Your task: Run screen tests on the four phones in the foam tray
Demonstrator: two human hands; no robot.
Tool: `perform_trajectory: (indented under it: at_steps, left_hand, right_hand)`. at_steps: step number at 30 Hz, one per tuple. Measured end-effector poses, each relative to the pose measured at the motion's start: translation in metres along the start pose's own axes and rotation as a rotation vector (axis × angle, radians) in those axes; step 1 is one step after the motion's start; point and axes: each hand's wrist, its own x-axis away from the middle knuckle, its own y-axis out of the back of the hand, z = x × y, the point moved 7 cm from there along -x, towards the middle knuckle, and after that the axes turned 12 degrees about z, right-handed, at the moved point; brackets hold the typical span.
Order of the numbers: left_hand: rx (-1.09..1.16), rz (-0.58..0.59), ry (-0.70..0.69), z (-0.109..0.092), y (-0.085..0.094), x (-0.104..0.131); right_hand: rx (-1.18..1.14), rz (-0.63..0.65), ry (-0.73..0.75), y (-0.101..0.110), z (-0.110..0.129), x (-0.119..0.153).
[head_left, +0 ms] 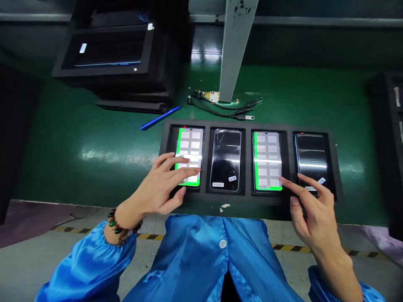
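Working at a glossy dark-green tabletop [94, 167], with a long black foam tray [248, 163] of four pockets lying on it. Spreading the fingers of the bare left hand [160, 188] apart, gripping nothing, over a lit smartphone with a green-edged grid [190, 142] in the tray's leftmost pocket; not being able to tell the firmness of contact. Reaching with the bare right hand [317, 214], fingers also apart, to the lower right corner of a second lit smartphone [267, 157] in the tray's third pocket and the left edge of a dark-screened smartphone [311, 155] in its rightmost pocket. Seeing another dark glossy smartphone [226, 155] in the tray's second pocket.

Noticing thin black cables [220, 108] just beyond the tray, and a pale grey metal post [236, 46] farther behind it. Finding a slim blue plastic pen [160, 118] beyond the tray's left corner, and a tall black foam stack [163, 79] farther back. Seeing a pale grey floor [19, 277] with a yellow-and-black stripe [151, 237] below the tray's near side.
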Motion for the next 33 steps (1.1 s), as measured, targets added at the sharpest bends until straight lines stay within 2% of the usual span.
perform_trajectory:
  at_steps: [9,17,27,33]
  left_hand:
    - [0.004,0.022,0.075,0.023,0.004,-0.020]
    - [-0.025,-0.008,0.111,0.040,0.010,-0.038]
    - [0.013,-0.061,0.205,0.058,0.019,-0.063]
    - [-0.026,-0.095,0.233,0.057,0.022,-0.070]
  right_hand:
    - [0.006,0.117,-0.020,0.004,-0.011,-0.039]
    - [0.007,0.176,-0.042,0.011,-0.025,-0.075]
    - [-0.016,0.182,-0.060,0.017,-0.035,-0.117]
    - [-0.017,0.158,-0.023,0.019,-0.034,-0.125]
